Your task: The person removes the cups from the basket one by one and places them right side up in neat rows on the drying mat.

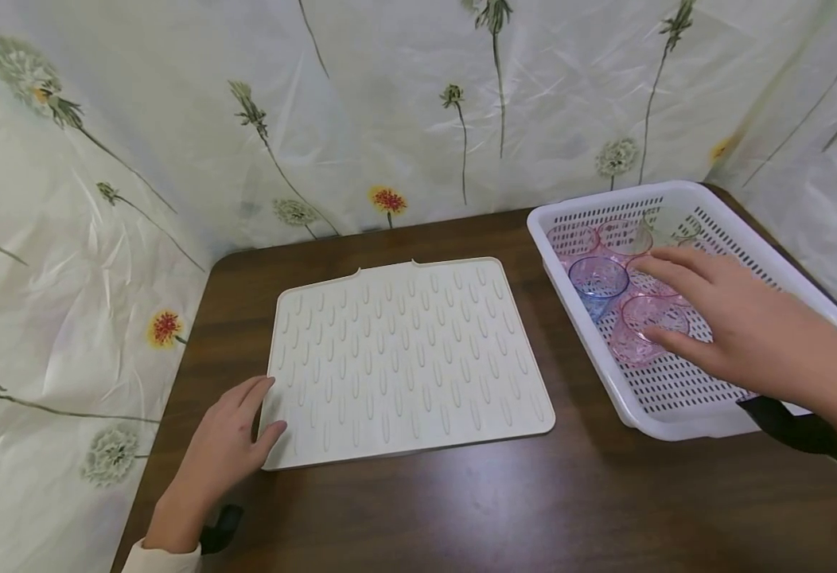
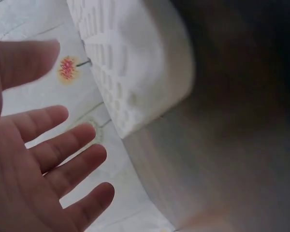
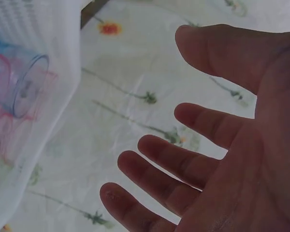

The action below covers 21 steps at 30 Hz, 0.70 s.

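Overhead first, head view: white ribbed drying mat lies flat on the dark wooden desk, left hand resting at its near left corner, fingers relaxed, thumb against the mat edge, holding nothing. White perforated basket sits to the right of the mat, apart from it. Inside: several pink tumblers and one blue tumbler. Right hand hovers low over the basket, fingers spread wide, fingertips over the nearest pink tumbler; contact cannot be confirmed, no grip formed

Left wrist view: left hand open, palm showing, mat corner beside it over the desk edge

Right wrist view: right hand open, fingers splayed, basket wall with the blue tumbler behind it at left

Risk, as judged: tumblers are packed close and smooth-walled; a wide flat hand coming down could knock neighbours over or slip off the rim. Basket could also slide on the desk if pushed sideways
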Motion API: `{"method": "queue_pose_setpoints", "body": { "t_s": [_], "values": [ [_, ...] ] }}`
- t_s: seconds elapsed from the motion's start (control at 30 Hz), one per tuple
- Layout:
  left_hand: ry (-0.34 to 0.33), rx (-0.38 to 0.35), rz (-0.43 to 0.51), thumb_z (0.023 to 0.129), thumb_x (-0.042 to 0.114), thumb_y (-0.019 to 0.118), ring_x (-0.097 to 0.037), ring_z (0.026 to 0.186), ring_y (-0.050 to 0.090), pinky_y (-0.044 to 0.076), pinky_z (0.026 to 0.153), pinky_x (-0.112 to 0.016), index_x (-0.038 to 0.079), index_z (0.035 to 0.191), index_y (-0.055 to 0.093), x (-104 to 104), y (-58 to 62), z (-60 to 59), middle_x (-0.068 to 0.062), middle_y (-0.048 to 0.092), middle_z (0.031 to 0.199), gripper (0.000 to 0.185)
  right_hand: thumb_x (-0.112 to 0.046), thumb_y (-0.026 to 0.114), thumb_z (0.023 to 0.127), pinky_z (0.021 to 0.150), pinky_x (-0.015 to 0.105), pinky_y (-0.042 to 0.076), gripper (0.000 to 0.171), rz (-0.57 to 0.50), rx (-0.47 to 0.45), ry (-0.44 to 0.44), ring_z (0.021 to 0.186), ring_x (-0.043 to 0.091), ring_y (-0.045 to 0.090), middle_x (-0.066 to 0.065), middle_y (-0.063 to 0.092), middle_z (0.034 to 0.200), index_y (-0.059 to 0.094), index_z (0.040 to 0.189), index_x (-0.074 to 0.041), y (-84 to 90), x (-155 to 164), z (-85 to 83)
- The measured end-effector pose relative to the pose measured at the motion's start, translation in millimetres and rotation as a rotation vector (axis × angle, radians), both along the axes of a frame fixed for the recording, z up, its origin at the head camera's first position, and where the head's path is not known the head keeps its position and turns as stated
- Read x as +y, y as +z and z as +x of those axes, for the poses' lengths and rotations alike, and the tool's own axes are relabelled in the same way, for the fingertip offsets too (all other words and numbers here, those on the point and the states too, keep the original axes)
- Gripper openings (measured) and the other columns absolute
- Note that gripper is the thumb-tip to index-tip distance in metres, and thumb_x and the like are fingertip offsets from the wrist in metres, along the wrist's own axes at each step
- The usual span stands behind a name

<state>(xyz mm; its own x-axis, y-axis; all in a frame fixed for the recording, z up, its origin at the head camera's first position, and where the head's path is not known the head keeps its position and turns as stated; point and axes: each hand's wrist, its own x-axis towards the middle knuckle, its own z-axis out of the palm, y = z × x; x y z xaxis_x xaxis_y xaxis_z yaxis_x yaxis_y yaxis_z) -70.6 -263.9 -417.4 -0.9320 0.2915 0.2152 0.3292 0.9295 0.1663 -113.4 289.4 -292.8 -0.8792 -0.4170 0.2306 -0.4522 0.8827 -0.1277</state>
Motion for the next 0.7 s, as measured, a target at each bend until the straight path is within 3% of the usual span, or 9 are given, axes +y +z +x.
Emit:
{"method": "queue_pose_setpoints", "body": {
  "t_s": [0.17,0.43,0.53,0.7],
  "values": [
    [-0.01,-0.032,0.017,0.078,0.035,0.082,-0.041,0.118,0.061,0.05,0.095,-0.058,-0.001,0.133,0.058,-10,-9.6,3.1,-0.024,0.062,0.132,0.07,-0.024,0.09,0.067,0.096,0.071,0.042,0.088,0.057,-0.036,-0.068,0.125,0.049,0.046,0.028,0.046,0.143,0.048,0.142,-0.003,1.9,21,-6.1],
    [0.021,-0.221,0.081,0.076,0.045,0.083,-0.048,0.126,0.053,0.048,0.096,-0.062,0.0,0.142,0.049,-18,-19.6,9.2,-0.026,0.049,0.144,0.087,-0.023,0.086,0.075,0.093,0.074,0.04,0.084,0.082,-0.158,-0.152,0.123,0.054,0.041,0.034,0.043,0.141,0.042,0.143,0.003,-0.5,49,-20.7],
    [0.027,-0.247,0.09,0.076,0.045,0.083,-0.047,0.127,0.052,0.048,0.096,-0.061,0.0,0.143,0.048,-19,-20.7,9.7,-0.025,0.047,0.146,0.089,-0.024,0.084,0.079,0.092,0.074,0.04,0.084,0.087,-0.195,-0.177,0.12,0.056,0.043,0.036,0.041,0.139,0.04,0.143,0.006,-2.1,56,-23.7],
    [0.014,-0.242,0.101,0.073,0.045,0.085,-0.046,0.127,0.052,0.048,0.097,-0.06,0.001,0.142,0.049,-20,-21.5,10.6,-0.024,0.047,0.146,0.089,-0.028,0.082,0.081,0.083,0.069,0.05,0.084,0.084,-0.244,-0.206,0.112,0.057,0.049,0.037,0.041,0.137,0.038,0.145,0.005,-6.8,69,-27.2]
  ]
}}
